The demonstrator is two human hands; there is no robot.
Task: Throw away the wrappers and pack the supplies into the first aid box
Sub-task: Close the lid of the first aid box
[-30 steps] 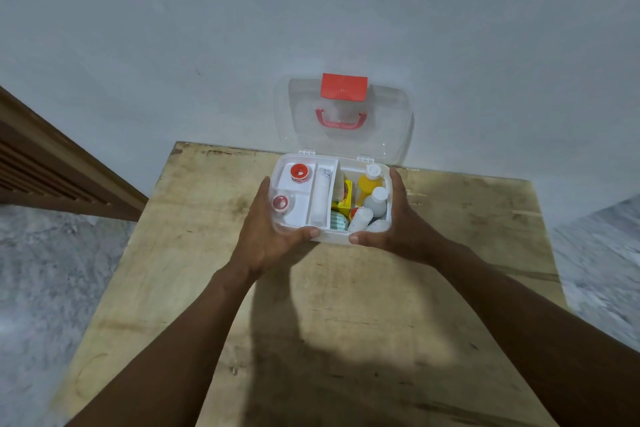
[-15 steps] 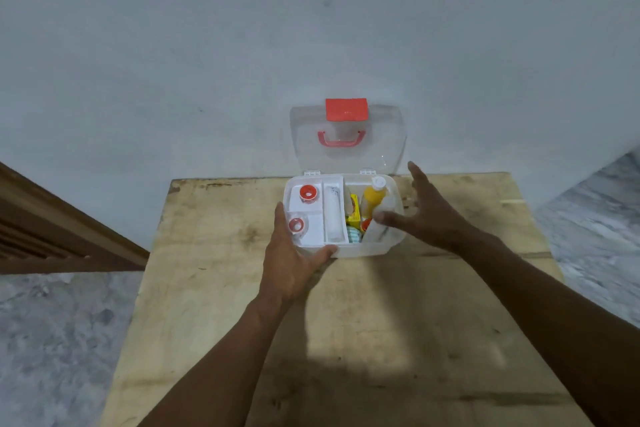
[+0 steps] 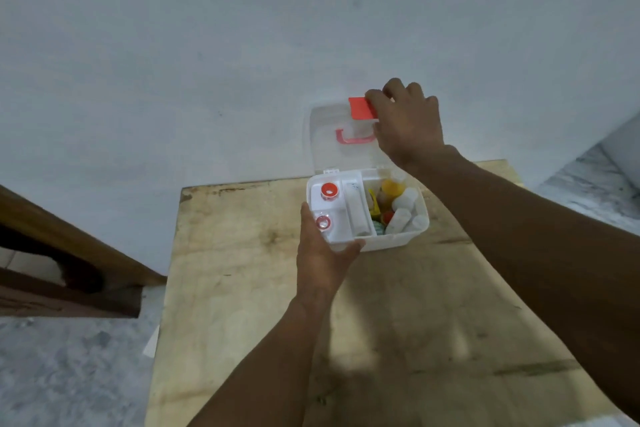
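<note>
A person's right hand (image 3: 407, 121) grips the upright lid (image 3: 332, 139) by its red latch (image 3: 360, 108), directly above the packed first aid box (image 3: 391, 239); the left hand (image 3: 320, 253) clasps the box's near corner.

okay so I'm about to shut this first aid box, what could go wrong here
Two risks. The yellow bottle and white bottles stand high in the first aid box; they might block the lid or tip as it comes down. The left hand wraps the box's front left corner with its thumb along the rim, so it could get pinched as the right hand, at the red latch, swings the lid closed.
</note>
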